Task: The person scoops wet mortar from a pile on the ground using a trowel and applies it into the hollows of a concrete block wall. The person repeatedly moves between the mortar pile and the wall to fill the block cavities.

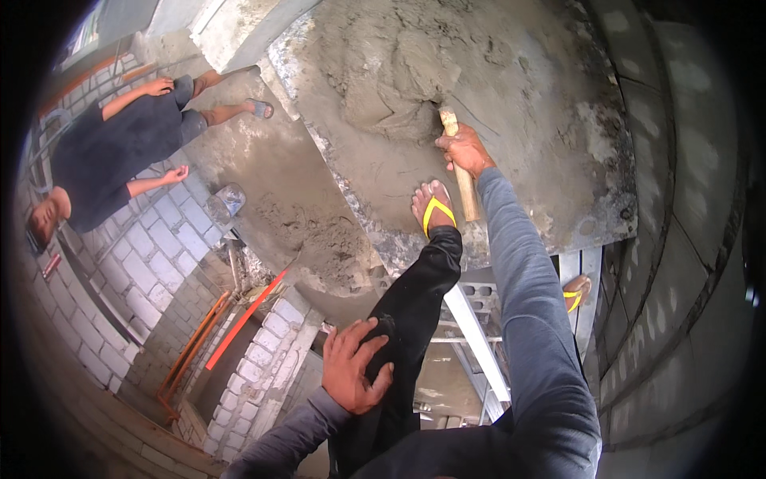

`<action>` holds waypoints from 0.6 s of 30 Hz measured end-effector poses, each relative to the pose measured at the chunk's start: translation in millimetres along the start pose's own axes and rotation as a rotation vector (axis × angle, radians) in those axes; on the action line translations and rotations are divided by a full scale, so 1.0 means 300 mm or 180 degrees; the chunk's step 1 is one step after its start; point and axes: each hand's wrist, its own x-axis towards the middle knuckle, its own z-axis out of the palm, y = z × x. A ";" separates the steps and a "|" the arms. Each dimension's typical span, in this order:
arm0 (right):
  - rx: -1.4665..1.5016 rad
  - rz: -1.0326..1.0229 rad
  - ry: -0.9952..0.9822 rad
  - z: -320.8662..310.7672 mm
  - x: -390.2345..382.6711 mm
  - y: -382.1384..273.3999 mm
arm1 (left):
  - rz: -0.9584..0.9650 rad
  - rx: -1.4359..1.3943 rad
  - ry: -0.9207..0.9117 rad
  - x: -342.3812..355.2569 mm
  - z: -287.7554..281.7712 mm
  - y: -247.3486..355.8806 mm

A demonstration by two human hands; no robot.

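Observation:
My right hand (465, 152) is closed around a short, thick wooden handle (467, 195). The handle's far end meets a heap of wet grey mortar (399, 80), and whatever tool head it may have is not visible there. Resting on my dark trouser leg near the knee, my left hand (355, 369) has its fingers spread and holds nothing. One of my feet, in a yellow-strapped flip-flop (437, 209), stands on the mortar-smeared board (375, 180) just left of the handle. The other flip-flop (574, 297) is lower down at the right, on a pale plank.
Another person (120, 152) in dark clothes stands at the left. Near them are a bucket (227, 201) and a block wall (159, 247). Orange pipes (191, 351) and a red-orange bar (246, 321) lie lower left. Beneath me a metal rail (477, 343) slopes down; a grey wall (686, 199) rises at right.

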 end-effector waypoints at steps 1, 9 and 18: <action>-0.0015 -0.0009 -0.0123 -0.022 -0.029 0.009 | -0.0013 0.0056 0.0007 0.001 0.005 0.001; 0.0055 -0.0320 -0.0343 -0.092 -0.573 -0.098 | 0.0121 0.0377 0.0090 -0.058 0.046 0.062; 0.0026 -0.0550 -0.0171 -0.204 -1.764 -0.438 | 0.0462 0.1058 0.0230 -0.132 0.025 0.135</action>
